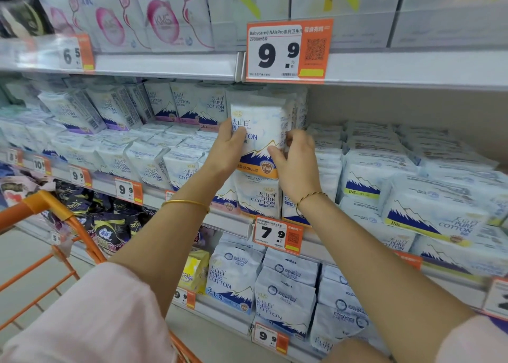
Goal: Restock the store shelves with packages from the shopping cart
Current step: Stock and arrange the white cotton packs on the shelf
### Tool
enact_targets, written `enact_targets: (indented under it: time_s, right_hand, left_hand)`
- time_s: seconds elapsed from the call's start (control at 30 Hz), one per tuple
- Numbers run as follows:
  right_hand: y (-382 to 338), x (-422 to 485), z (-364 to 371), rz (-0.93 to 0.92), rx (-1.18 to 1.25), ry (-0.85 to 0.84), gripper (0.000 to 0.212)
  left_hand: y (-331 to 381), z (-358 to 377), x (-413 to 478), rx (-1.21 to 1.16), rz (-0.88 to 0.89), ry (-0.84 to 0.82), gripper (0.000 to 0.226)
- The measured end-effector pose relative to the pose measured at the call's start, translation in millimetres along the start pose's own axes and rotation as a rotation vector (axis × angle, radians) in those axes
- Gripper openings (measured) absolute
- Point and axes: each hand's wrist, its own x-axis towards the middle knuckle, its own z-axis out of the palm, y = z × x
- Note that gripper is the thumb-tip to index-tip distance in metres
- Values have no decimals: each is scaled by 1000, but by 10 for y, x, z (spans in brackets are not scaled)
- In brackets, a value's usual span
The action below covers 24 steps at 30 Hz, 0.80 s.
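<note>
A white "Pure Cotton" package (261, 132) with a blue mountain and an orange bottom band stands upright on top of a like package (257, 195) on the middle shelf (220, 219). My left hand (228, 148) grips its left edge, thumb across the front. My right hand (298, 162) grips its right edge with curled fingers. The orange shopping cart (55, 211) sits at the lower left, only its frame in view.
Rows of similar white packages fill the middle shelf on both sides. Pink-printed packs (154, 19) sit on the top shelf. An orange price tag "9.9" (288, 51) hangs just above the held package. Dark packs (110, 225) lie lower left.
</note>
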Motion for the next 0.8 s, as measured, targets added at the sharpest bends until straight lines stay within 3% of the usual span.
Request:
enact_targets:
  time_s: [0.3, 0.53, 0.8]
  right_hand:
    - [5, -113, 6, 2, 2, 8, 54]
    - [-14, -117, -12, -6, -5, 18, 57]
    - [-40, -139, -31, -16, -18, 30, 60]
  left_hand:
    - [-103, 15, -70, -26, -21, 11, 44]
    - [-133, 6, -80, -29, -38, 9, 66]
    - [-95, 13, -146, -43, -24, 26, 58]
